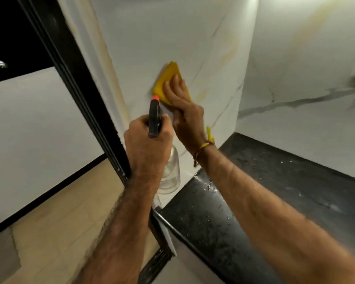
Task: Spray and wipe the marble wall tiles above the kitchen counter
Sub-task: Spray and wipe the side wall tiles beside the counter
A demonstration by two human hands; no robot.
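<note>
Your right hand [181, 105] lies flat against the marble wall tiles [172, 37], fingers straight and slightly spread, pressing a yellow cloth [166, 83] onto the stone. The cloth sits above the black counter [254, 201], near the corner where the two tiled walls meet, and its edges look blurred. A yellow thread band [205, 146] is tied round your right wrist.

Your left hand [148, 140] is just left of the cloth and a little below it, fingers curled tight round the neck of a spray bottle [170, 175]. The bottle's clear body hangs beneath your fist, above the left end of the counter. Its black trigger head [154, 117] rises above your knuckles, and the orange nozzle [155, 97] at its tip points toward the wall, almost touching the cloth's lower edge. You cannot tell whether a finger rests on the trigger.

The tiles are white with thin grey and gold veins. The counter below the cloth is dark speckled stone with small pale specks. Left of the cloth stands a black door frame [74, 78], and beyond it a pale floor [59, 212].
</note>
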